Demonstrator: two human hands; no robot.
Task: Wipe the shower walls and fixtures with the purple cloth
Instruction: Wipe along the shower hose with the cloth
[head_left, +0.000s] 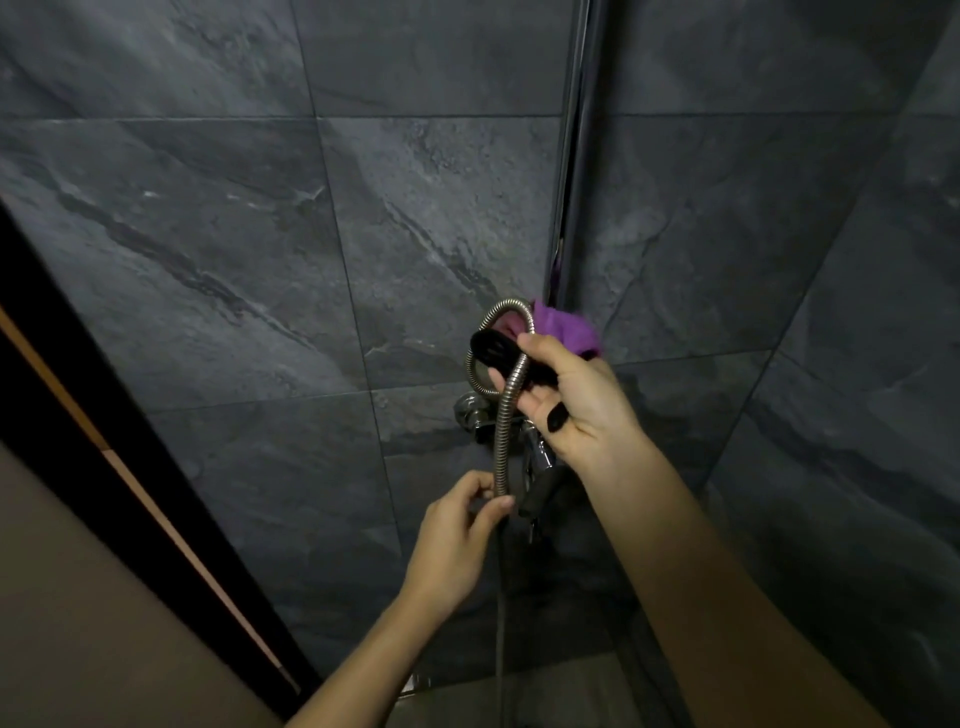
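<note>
My right hand (576, 402) is raised in front of the dark tiled wall (260, 234). It grips the purple cloth (563, 325) together with a black handheld shower head (496, 351) and a loop of the metal shower hose (506, 410). The cloth bunches up behind my fingers, beside the chrome riser pipe (579, 156). Lower down, my left hand (460, 535) pinches the same hose between thumb and fingers, just left of the chrome mixer tap (535, 447). The hose runs on down below my left hand into shadow.
Dark grey stone-look tiles cover the back wall and the right wall (857, 364). A black door frame (130, 441) with a pale strip runs diagonally at the left. The light is dim, and the shower floor (519, 691) is barely visible.
</note>
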